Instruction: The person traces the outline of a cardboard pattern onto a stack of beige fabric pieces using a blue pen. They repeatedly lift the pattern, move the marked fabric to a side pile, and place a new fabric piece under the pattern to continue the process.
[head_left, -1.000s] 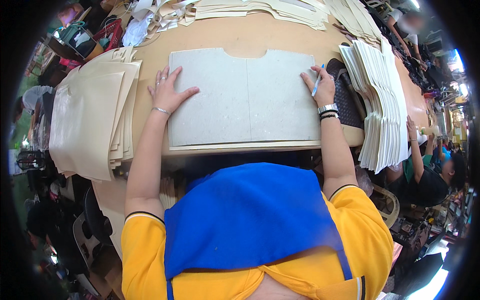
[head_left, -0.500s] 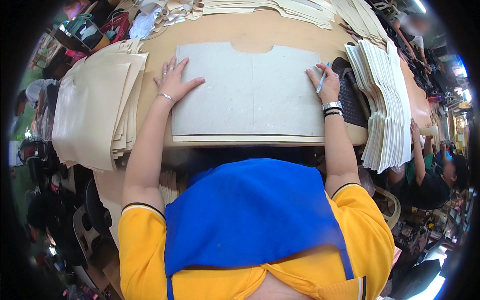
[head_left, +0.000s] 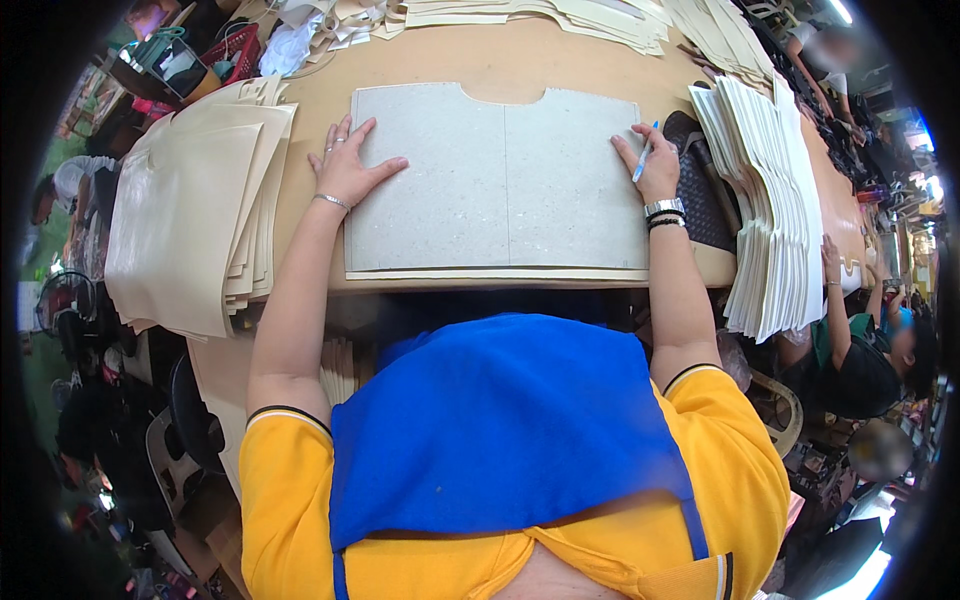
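Observation:
A grey cardboard pattern [head_left: 430, 215] with a notch in its far edge and a line down its middle lies flat before me. A thin cream sheet [head_left: 495, 273] peeps out beneath its near edge. At the pattern's left side, my left hand [head_left: 350, 165] rests open, fingers spread and thumb on the grey surface. My right hand [head_left: 658, 165] is at the right edge, its thumb and index finger reaching onto the board. A blue-and-white pen [head_left: 645, 155] is held between its fingers, slanting across the edge.
Cream sheets [head_left: 185, 210] are stacked at left, and a tall stack of pale sheets [head_left: 765, 210] stands at right. Between that stack and my right hand lies a dark textured item [head_left: 700, 185]. More cut sheets [head_left: 560, 18] line the far side. Other people work at right.
The cream strip along the pattern's near edge looks narrower than before. The pattern has shifted only slightly, and both hands stay nearly where they were, with the pen still in the right.

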